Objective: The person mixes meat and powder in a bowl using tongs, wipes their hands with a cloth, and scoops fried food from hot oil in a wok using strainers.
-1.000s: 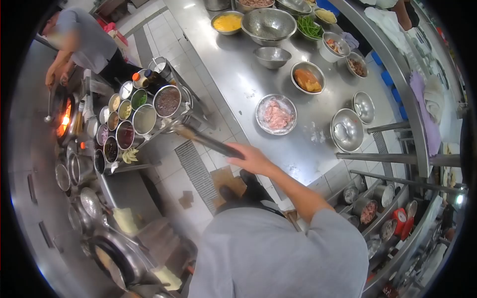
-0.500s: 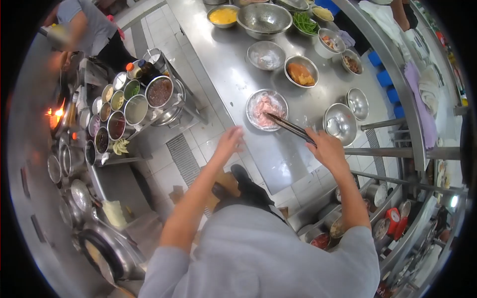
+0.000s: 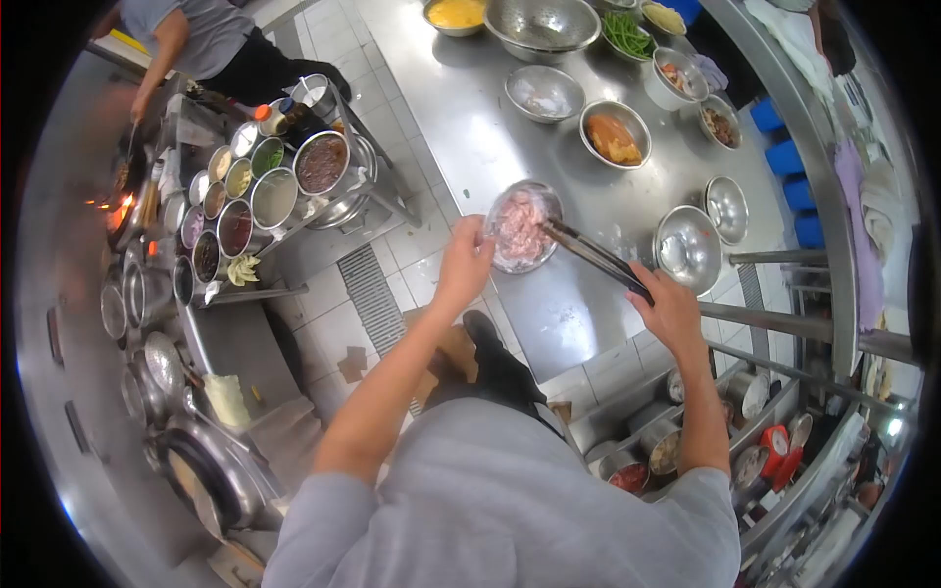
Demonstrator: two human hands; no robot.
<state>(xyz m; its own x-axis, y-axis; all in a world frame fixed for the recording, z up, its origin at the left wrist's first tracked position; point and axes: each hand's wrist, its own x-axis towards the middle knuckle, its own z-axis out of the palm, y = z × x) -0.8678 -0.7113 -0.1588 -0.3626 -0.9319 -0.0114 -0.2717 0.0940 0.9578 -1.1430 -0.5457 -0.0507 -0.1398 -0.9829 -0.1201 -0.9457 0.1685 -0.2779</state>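
Head view: a bowl (image 3: 556, 204) of pink meat (image 3: 520, 220) is held at its rim by the left hand (image 3: 466, 258); tongs (image 3: 595, 253) are gripped by the right hand (image 3: 671, 306).

No lettering can be read; the pale dial (image 3: 779, 440) on the red scale (image 3: 774, 461), toward four o'clock, is too small.

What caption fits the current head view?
Left hand touching a round silvery metal bowl, right hand holding long dark tongs to its pale pink meat.
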